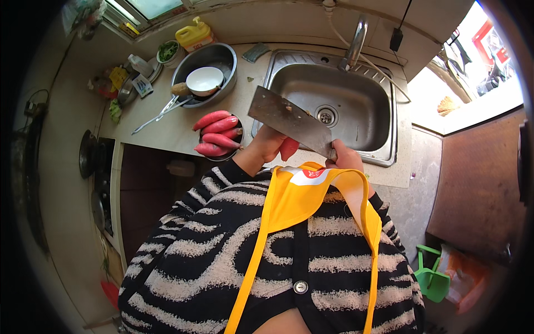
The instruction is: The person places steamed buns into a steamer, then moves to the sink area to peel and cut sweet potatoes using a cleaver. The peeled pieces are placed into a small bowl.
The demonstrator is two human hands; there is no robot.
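Note:
My right hand (347, 156) grips the handle of a broad cleaver (292, 119), whose wet blade slants up to the left over the near edge of the sink (354, 96). Behind the blade, my left hand (268, 144) holds a red radish (288, 149); its tapered end shows below the steel, and the rest is hidden. Small scraps cling to the blade. Left of my left hand, several more long red radishes (219, 129) are piled in a round metal bowl (225, 158) on the countertop.
A large metal basin (231, 62) holds a white bowl (204, 80) and long-handled utensils. Behind it stand a yellow pump jug (195, 34) and a bowl of greens (167, 51). The faucet (354, 44) rises behind the sink. A green plastic item (434, 282) is low at right.

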